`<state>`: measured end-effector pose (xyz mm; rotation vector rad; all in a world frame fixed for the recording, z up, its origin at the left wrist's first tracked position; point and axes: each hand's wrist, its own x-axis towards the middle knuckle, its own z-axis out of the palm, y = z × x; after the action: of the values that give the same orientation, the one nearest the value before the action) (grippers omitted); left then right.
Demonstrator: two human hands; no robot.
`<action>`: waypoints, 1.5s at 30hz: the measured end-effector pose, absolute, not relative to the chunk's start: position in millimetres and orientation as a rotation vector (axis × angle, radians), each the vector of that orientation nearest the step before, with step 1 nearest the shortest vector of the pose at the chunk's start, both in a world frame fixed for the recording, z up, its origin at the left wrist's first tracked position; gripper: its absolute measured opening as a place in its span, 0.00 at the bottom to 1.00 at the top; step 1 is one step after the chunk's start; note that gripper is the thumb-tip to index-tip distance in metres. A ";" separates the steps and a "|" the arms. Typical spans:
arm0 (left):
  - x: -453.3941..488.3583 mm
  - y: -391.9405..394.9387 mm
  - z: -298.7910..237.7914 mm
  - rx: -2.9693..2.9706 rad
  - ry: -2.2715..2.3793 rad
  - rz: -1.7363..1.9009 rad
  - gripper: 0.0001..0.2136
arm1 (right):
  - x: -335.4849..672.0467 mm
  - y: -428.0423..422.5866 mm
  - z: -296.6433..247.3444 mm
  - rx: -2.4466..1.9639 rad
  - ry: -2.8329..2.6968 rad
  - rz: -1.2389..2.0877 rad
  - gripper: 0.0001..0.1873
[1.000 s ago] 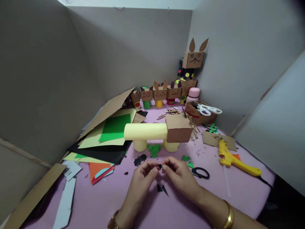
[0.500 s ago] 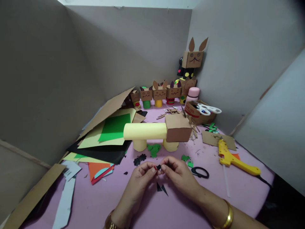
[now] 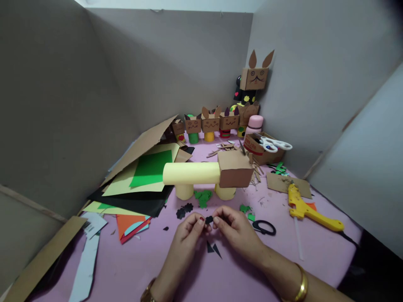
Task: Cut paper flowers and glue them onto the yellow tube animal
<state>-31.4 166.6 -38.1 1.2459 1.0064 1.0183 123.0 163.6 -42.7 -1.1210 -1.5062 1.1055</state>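
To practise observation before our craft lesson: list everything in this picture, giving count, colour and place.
black paper scrap: one, black, pinched between both hands
black triangles: two, black, below the hands
tube figure: one, pale yellow with brown box head, centre
green cutouts: several, green, by the figure's legs
black scissors: one, black, right of hands
glue gun: one, yellow, right
white scissors: one, white, back right
box-head figures: several, brown, back row
paper sheets: stack, mixed colours, left
table: one, pink, underneath
left hand: one, grip shut on scrap
right hand: one, grip shut on scrap

Bare table (image 3: 195, 272) nearside; paper figure (image 3: 208, 175) blocks beyond.
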 end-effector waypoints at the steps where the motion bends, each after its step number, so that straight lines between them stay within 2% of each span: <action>1: -31.3 167.0 -37.9 1.168 0.980 1.013 0.12 | 123.3 163.5 -42.8 -1.126 -1.518 1.090 0.07; 6: -30.5 169.0 -38.3 0.871 0.875 0.993 0.10 | 124.1 163.3 -41.2 -1.131 -1.628 0.959 0.07; 12: -30.9 168.0 -35.1 0.813 0.917 0.946 0.10 | 124.9 164.3 -40.4 -1.127 -1.669 0.835 0.07; 18: -30.6 168.6 -34.8 0.848 0.963 0.964 0.11 | 123.7 164.5 -43.1 -1.137 -1.536 0.967 0.06; 25: -29.1 169.7 -37.0 0.963 1.073 1.073 0.11 | 122.0 164.3 -45.8 -1.105 -1.372 1.196 0.14; 45: -29.3 170.0 -38.2 1.110 1.099 1.090 0.07 | 122.0 165.7 -44.3 -1.063 -1.369 1.207 0.11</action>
<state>-29.3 170.0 -38.2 1.1098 1.0988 1.0898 122.0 165.7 -44.3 -1.0633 -1.3691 1.2070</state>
